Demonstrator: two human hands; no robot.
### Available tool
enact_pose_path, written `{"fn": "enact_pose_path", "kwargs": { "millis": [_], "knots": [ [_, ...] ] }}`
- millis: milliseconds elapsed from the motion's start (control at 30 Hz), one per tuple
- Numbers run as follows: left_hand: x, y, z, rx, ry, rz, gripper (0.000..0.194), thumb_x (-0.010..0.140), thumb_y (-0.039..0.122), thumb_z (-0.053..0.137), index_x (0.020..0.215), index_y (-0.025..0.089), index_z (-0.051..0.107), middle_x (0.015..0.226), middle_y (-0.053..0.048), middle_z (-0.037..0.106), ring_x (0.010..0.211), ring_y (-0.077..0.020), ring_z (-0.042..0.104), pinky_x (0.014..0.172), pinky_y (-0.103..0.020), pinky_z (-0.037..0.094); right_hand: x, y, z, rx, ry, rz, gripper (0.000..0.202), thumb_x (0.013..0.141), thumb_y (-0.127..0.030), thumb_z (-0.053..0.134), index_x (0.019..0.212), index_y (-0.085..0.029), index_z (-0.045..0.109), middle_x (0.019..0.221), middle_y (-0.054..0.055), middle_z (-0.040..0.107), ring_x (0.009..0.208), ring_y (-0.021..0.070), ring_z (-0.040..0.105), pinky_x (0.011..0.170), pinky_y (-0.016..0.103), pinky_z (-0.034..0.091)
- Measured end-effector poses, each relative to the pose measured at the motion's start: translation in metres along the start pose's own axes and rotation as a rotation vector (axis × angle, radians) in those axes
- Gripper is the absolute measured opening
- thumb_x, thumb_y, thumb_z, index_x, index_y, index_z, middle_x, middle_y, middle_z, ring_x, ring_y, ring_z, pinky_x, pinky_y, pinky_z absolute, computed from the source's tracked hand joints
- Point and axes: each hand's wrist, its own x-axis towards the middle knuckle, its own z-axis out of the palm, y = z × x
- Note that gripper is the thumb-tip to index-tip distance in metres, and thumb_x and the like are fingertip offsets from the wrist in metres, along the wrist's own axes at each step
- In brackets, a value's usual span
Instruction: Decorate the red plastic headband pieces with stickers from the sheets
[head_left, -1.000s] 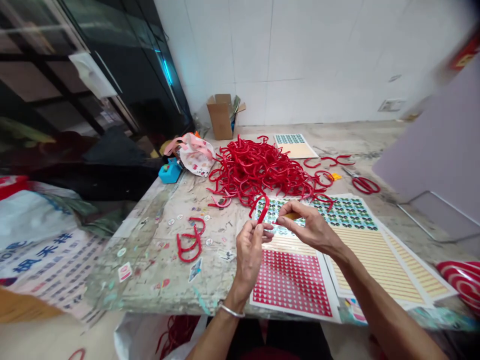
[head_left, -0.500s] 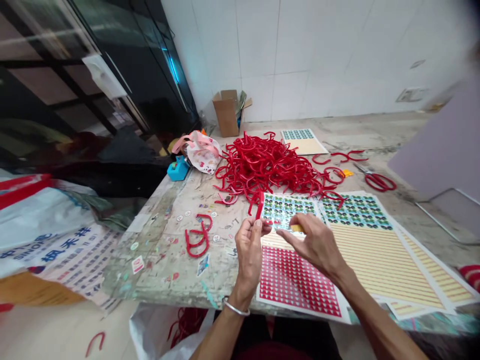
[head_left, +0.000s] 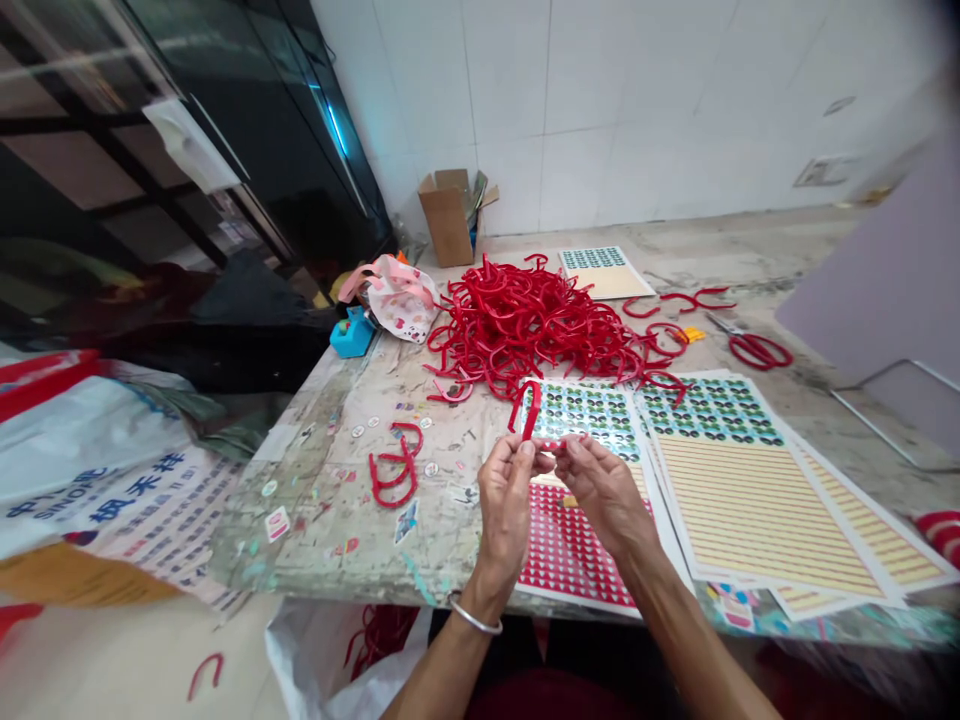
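My left hand (head_left: 506,500), with a silver bangle at the wrist, pinches a curved red band (head_left: 533,405) that stands up from its fingertips. The fingers of my right hand (head_left: 604,490) close on the other end of the same band, close beside the left fingertips. A small yellowish piece (head_left: 570,501) shows by the right hand. Beneath both hands lies a sheet with blue-green stickers (head_left: 589,407) and a sheet of red stickers (head_left: 570,555). Behind them is a large heap of red bands (head_left: 532,325).
Several striped sticker sheets (head_left: 765,500) overlap at the right. Red-handled scissors (head_left: 759,350) lie beyond them. A few red bands (head_left: 394,475) lie at the left. Farther back are a blue tape dispenser (head_left: 352,333), a pink-and-white bag (head_left: 401,300) and a cardboard box (head_left: 448,220).
My right hand has moved left and its fingers have closed on the red band beside my left hand. The view has shifted slightly.
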Motion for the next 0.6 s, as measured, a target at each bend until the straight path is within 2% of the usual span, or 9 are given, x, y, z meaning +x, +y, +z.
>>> {"fn": "enact_pose_path", "kwargs": {
  "millis": [100,200,300,367,500,600],
  "knots": [
    [-0.002,-0.001,-0.005,0.050,0.003,-0.012,0.018,0.084,0.031,0.056,0.088,0.014,0.062,0.092,-0.007,0.066,0.077,-0.0130,0.059,0.080,-0.029,0.046,0.001,-0.003,0.000,-0.162,0.021,-0.101,0.014,0.074,-0.033,0.069,0.076,-0.020,0.063,0.075,-0.002,0.058,0.068,0.0109,0.052,0.071,0.026,0.044],
    [-0.003,-0.004,-0.007,0.049,0.004,-0.041,0.019,0.083,0.032,0.056,0.090,0.015,0.063,0.093,-0.007,0.065,0.078,-0.0133,0.059,0.079,-0.028,0.045,-0.001,-0.014,-0.001,-0.369,0.003,-0.222,0.013,0.078,-0.032,0.064,0.081,-0.019,0.062,0.078,0.000,0.058,0.076,0.0133,0.053,0.075,0.027,0.043],
    [-0.005,-0.009,-0.008,0.024,0.019,-0.093,0.019,0.082,0.032,0.058,0.088,0.015,0.064,0.084,-0.005,0.065,0.072,-0.0119,0.057,0.075,-0.026,0.045,-0.001,-0.030,0.001,-0.468,-0.071,-0.342,0.011,0.083,-0.031,0.059,0.083,-0.020,0.059,0.085,0.002,0.058,0.084,0.0151,0.054,0.079,0.028,0.042],
    [-0.006,-0.011,-0.009,0.021,0.028,-0.118,0.019,0.081,0.031,0.059,0.087,0.015,0.065,0.074,-0.003,0.063,0.066,-0.0102,0.055,0.072,-0.024,0.043,0.002,-0.040,0.002,-0.542,-0.149,-0.382,0.010,0.084,-0.030,0.057,0.082,-0.020,0.059,0.097,0.004,0.058,0.093,0.0164,0.054,0.082,0.029,0.042],
    [-0.010,-0.012,-0.011,0.028,0.018,-0.170,0.018,0.080,0.029,0.060,0.085,0.013,0.067,0.065,-0.001,0.061,0.062,-0.0091,0.053,0.070,-0.022,0.041,0.011,-0.048,0.000,-0.674,-0.342,-0.313,0.014,0.084,-0.032,0.056,0.080,-0.019,0.058,0.128,0.008,0.049,0.109,0.0212,0.052,0.090,0.033,0.042],
    [-0.013,-0.012,-0.013,0.019,0.010,-0.221,0.016,0.079,0.027,0.061,0.083,0.013,0.067,0.065,-0.001,0.060,0.062,-0.0092,0.053,0.067,-0.022,0.040,0.018,-0.047,-0.003,-0.650,-0.429,-0.227,0.017,0.084,-0.035,0.055,0.084,-0.019,0.059,0.129,0.009,0.050,0.105,0.0219,0.056,0.090,0.036,0.044]
  ]
}}
